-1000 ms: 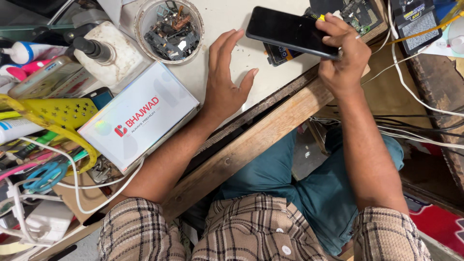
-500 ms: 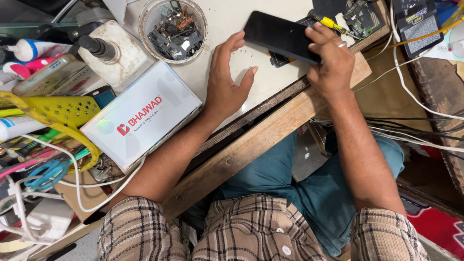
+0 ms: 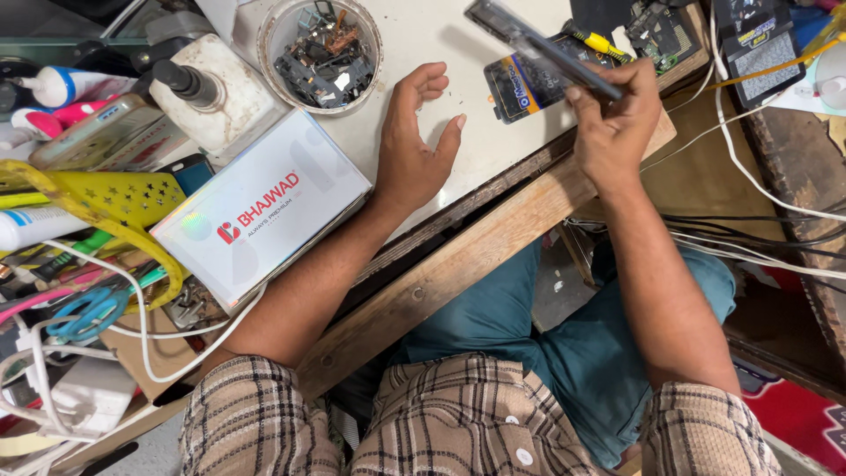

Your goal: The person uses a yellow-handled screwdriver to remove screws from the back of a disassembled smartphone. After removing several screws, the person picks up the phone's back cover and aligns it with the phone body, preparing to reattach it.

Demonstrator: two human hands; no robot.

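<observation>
box (image 3: 264, 216) left of left hand (image 3: 414, 154); bowl (image 3: 322, 48) behind.

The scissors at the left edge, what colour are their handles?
Light blue handles on the scissors, seen in the head view.

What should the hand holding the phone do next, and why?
Probably bring the slim black phone toward the empty left hand, so both hands steady it. The right hand pinches it alone, tilted on edge above the white tabletop, while the left hand rests palm-down beside it.
</observation>
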